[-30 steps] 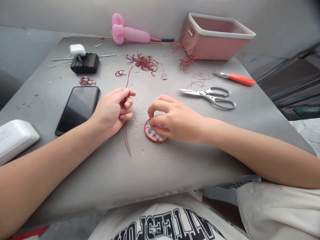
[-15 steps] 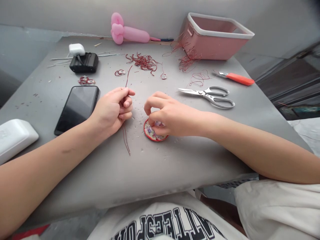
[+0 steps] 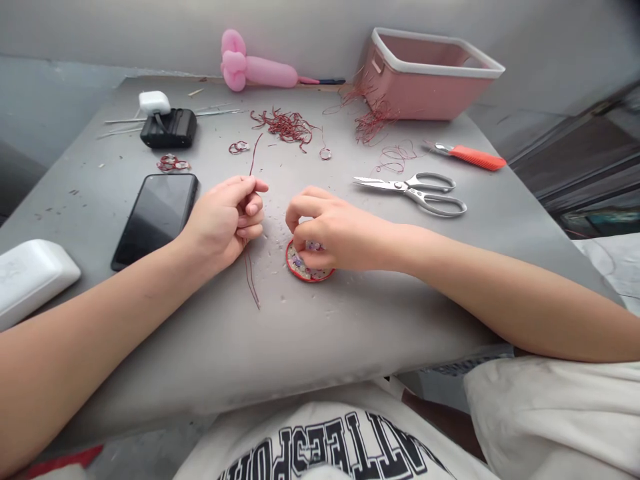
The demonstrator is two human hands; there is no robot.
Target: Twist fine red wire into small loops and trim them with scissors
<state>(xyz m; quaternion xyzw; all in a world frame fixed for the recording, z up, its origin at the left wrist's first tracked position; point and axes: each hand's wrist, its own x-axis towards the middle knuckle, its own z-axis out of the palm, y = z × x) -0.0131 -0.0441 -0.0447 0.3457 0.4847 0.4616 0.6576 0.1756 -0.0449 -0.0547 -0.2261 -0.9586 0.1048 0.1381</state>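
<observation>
My left hand [image 3: 227, 217] is closed on a dark red cord [image 3: 255, 152]; one end sticks up above the thumb and two thin strands hang below the fist onto the table. My right hand [image 3: 325, 230] reaches down into a small round dish [image 3: 306, 272] with a red rim, full of tiny white, purple and dark beads. Thumb and fingertips come together over the beads, and whatever is between them is too small to make out. Loose beads or crumbs lie on the table between the two hands.
Silver scissors [image 3: 413, 190] and orange-handled snips [image 3: 477, 158] lie to the right. Behind are cut red cords [image 3: 290, 127], a thread tangle [image 3: 373, 123], a pink bin [image 3: 425, 87] and a pink balloon [image 3: 265, 70]. On the left are a phone [image 3: 155, 220], a black box [image 3: 169, 128] and a white case [image 3: 35, 277].
The view has shifted very slightly. My right hand stays over the bead dish with its fingertips still among the beads, and my left hand keeps the cord.
</observation>
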